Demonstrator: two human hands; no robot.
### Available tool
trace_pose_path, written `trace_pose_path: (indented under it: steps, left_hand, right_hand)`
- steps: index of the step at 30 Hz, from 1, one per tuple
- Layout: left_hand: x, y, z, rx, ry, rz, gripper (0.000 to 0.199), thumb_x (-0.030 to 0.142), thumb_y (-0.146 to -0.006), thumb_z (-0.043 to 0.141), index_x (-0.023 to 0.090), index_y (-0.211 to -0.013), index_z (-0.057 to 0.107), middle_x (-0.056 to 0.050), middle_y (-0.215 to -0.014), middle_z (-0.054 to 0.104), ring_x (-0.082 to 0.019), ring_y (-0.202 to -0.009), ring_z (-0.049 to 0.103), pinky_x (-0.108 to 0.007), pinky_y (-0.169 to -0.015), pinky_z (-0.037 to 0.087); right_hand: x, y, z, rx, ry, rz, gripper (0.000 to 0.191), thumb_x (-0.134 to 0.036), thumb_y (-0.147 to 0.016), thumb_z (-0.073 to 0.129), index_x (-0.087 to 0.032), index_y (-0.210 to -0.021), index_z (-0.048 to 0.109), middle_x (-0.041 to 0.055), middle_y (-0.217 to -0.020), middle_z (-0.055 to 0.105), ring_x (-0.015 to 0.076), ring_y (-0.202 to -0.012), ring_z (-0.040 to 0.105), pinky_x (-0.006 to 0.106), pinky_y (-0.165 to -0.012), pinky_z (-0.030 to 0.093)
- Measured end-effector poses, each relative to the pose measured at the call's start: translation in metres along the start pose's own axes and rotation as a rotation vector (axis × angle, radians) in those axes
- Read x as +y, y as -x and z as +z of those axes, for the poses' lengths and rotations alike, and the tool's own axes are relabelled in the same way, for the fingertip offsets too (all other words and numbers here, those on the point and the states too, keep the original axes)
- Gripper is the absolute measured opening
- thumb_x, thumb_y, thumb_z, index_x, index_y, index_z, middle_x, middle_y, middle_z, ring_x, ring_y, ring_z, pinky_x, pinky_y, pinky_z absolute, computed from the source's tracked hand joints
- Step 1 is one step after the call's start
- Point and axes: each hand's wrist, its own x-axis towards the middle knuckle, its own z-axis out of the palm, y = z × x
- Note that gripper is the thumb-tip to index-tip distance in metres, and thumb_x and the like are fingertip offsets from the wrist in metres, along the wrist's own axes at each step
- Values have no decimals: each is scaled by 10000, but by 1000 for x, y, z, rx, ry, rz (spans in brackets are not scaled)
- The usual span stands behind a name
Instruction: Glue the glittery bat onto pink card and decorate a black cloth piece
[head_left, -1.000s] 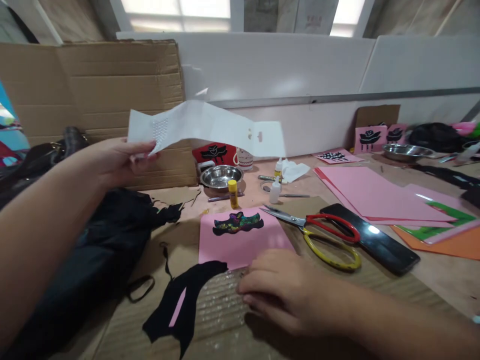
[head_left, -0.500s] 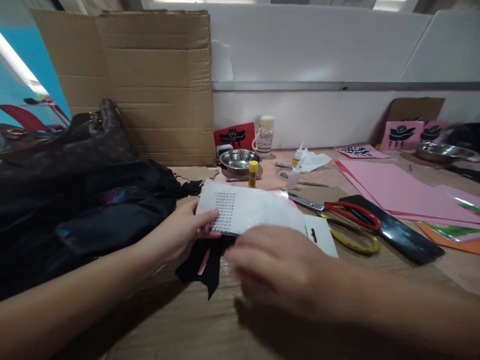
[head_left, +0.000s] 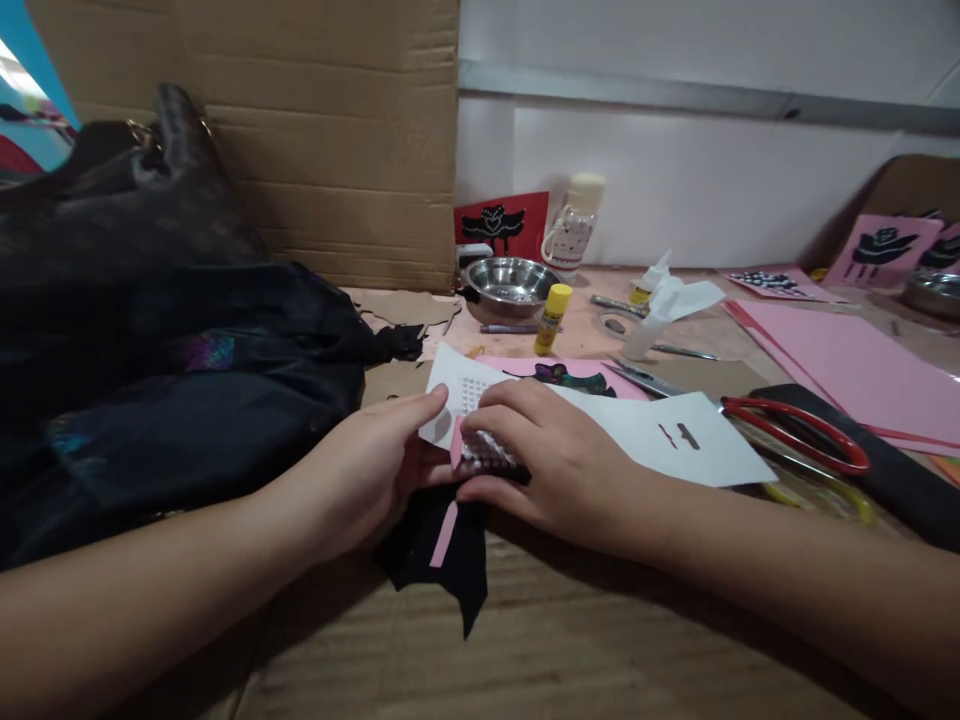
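My left hand (head_left: pixel 382 440) is closed on the left end of a white sheet of rhinestone stickers (head_left: pixel 474 388), thumb on top. My right hand (head_left: pixel 559 465) lies over the rows of small clear gems, its fingers curled on the sheet and its thumb at the lower edge. A pink paper strip (head_left: pixel 455 442) shows by its fingertips; whether it is held cannot be made out. Under both hands lies a black paper cut-out (head_left: pixel 420 545) with a jagged edge and another pink strip (head_left: pixel 444 537). The sheet's right part (head_left: pixel 705 455) has a hang hole.
Red-handled scissors (head_left: pixel 799 430) lie to the right, a yellow glue stick (head_left: pixel 553 318) stands behind the sheet, and a metal bowl (head_left: pixel 512 285) sits farther back. Pink paper (head_left: pixel 847 370) is at the right. A dark bag (head_left: pixel 150 250) fills the left.
My right hand has come up from in front of the sheet onto its gem rows. The sheet's left end now tilts, and the camera view has dropped and shifted left.
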Motion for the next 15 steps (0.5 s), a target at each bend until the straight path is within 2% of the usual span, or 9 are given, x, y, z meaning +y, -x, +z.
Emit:
trace_pose_path:
  steps: [2, 5, 9, 12, 15]
  left_hand:
    - [0, 3, 4, 46, -10, -9, 324, 152, -1075, 518, 103, -857, 752, -82, -737, 757, -138, -537, 672, -229, -524, 613]
    - [-3, 6, 9, 34, -5, -17, 391, 154, -1089, 484, 103, -810, 753, -83, -720, 749, -140, -555, 678, -230, -548, 619]
    - [-6, 8, 12, 29, -2, -41, 407, 164, -1085, 503, 114, -754, 737, -74, -691, 731, -147, -570, 685, -234, -562, 613]
    - [-8, 8, 10, 44, 9, -45, 377, 187, -1066, 563, 127, -728, 719, -48, -656, 694, -128, -541, 648, -216, -541, 577]
    - [-13, 6, 3, -37, -2, -1, 278, 275, -991, 714, 146, -745, 714, -35, -672, 679, -133, -578, 638, -218, -559, 563]
  right_hand:
    - [-2, -2, 2, 29, 8, -1, 249, -356, -1020, 728, -112, -1070, 717, 161, -1072, 723, 298, -966, 658, 420, -828, 568]
    - [-5, -1, 5, 62, -19, -5, 224, -339, -1051, 679, -120, -1054, 727, 155, -1058, 734, 285, -963, 665, 403, -838, 557]
    - [-6, 2, 7, 60, -3, -4, 283, -394, -1063, 661, -124, -1013, 729, 153, -1040, 744, 273, -935, 670, 389, -822, 550]
    - [-7, 2, 8, 68, 60, -49, 335, -439, -1065, 651, -116, -1023, 731, 162, -1034, 750, 282, -912, 666, 403, -803, 545]
    - [-9, 1, 10, 50, 116, -63, 365, -455, -1079, 618, -111, -1041, 731, 159, -1013, 754, 285, -886, 655, 410, -775, 536]
